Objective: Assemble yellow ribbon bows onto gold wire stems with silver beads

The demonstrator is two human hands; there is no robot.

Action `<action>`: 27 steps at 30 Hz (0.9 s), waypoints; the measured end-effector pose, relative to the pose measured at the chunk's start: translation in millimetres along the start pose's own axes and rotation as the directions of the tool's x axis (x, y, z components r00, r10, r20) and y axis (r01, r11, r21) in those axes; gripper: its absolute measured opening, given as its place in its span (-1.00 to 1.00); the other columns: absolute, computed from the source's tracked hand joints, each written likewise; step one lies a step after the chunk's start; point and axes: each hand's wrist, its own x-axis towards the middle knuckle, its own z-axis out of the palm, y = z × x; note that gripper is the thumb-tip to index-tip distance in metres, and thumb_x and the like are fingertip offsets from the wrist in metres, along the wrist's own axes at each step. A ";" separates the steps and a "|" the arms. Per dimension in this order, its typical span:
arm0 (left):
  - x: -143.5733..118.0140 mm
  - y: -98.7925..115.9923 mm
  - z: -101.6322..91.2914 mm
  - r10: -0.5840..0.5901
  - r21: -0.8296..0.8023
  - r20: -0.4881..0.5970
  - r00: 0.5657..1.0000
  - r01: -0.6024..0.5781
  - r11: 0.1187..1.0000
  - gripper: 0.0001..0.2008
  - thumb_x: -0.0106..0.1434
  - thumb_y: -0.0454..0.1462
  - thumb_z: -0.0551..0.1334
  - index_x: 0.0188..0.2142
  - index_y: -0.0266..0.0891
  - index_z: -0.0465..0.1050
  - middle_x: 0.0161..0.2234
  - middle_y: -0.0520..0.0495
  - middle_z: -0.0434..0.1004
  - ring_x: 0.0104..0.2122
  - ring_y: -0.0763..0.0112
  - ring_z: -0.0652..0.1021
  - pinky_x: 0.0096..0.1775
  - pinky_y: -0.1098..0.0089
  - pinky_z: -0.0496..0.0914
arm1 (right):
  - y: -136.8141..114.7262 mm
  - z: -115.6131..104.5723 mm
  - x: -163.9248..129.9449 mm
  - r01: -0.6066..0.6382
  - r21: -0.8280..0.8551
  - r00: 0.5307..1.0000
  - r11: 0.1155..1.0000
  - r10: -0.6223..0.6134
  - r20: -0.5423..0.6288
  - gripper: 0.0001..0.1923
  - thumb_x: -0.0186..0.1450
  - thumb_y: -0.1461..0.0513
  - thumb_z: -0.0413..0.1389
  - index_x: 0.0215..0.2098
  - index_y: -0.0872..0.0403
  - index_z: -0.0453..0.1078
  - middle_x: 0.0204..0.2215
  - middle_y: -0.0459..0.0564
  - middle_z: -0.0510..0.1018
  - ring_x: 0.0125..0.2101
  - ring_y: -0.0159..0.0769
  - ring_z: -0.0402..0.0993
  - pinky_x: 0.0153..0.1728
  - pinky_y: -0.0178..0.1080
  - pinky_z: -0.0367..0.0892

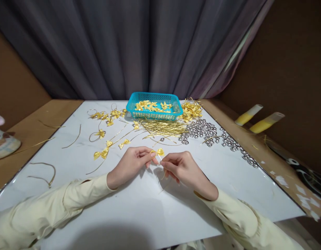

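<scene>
Near the middle of the table, my left hand (132, 162) pinches a yellow satin ribbon bow (160, 151) between thumb and fingertips. One loop of it sticks out past the fingers. My right hand (183, 167), closed in a pinch, grips a thin gold cord (159, 157) that runs up to the bow's middle. A faint loose end of cord hangs below the right fingers. Just beyond my hands lie more yellow bows (104, 152) and a pile of straight gold cords (164, 128).
A blue perforated basket (154, 116) at the back holds several yellow bows. Silver rings or beads (202, 129) spread along the right, beside a heap of gold-corded bows (191, 110). Two yellow-filled tubes (267, 123), scissors (310, 178) and paper scraps lie beyond the right edge.
</scene>
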 end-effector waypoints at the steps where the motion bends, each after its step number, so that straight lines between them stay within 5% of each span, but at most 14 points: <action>1: -0.3 -0.1 -0.2 0.012 0.015 -0.002 1.000 -0.012 1.000 -0.78 0.19 -0.20 0.19 -0.48 -0.30 0.49 -0.60 0.05 0.41 -0.58 0.51 0.31 -0.49 0.50 0.22 | -0.2 -0.4 0.3 -0.012 0.003 1.000 1.000 0.012 0.005 -0.77 0.18 0.31 0.00 -0.59 0.19 0.40 -0.74 -0.13 0.40 -0.83 -0.57 0.13 -0.78 -0.46 0.05; 9: -3.4 -8.7 -0.1 0.085 0.050 -0.024 0.996 -0.084 0.995 -0.81 0.19 -0.21 0.18 -0.43 -0.29 0.47 -0.49 0.01 0.52 -0.56 0.52 0.33 -0.47 0.49 0.22 | -0.4 1.6 0.8 -0.012 0.042 1.000 0.999 0.011 0.002 -0.75 0.20 0.29 0.02 -0.59 0.19 0.40 -0.74 -0.14 0.39 -0.83 -0.58 0.11 -0.79 -0.46 0.03; 20: 3.3 -15.2 2.2 -0.029 -0.284 0.119 0.992 0.062 0.957 -0.74 0.20 -0.17 0.17 -0.49 -0.32 0.39 -0.57 0.10 0.17 -0.51 0.52 0.19 -0.44 0.45 0.09 | -2.7 2.4 1.5 0.085 0.008 0.993 0.996 -0.084 -0.084 -0.71 0.20 0.30 0.03 -0.66 0.16 0.34 -0.81 -0.18 0.31 -0.83 -0.56 0.13 -0.75 -0.45 0.06; 27: 3.3 -13.8 -0.9 0.013 -0.154 0.042 0.999 -0.006 0.988 -0.72 0.21 -0.16 0.17 -0.55 -0.30 0.37 -0.59 0.11 0.14 -0.52 0.51 0.17 -0.45 0.43 0.05 | -2.6 -1.1 4.3 0.000 0.079 1.000 0.997 0.001 -0.010 -0.78 0.19 0.31 0.02 -0.59 0.17 0.38 -0.75 -0.16 0.38 -0.84 -0.57 0.11 -0.80 -0.46 0.05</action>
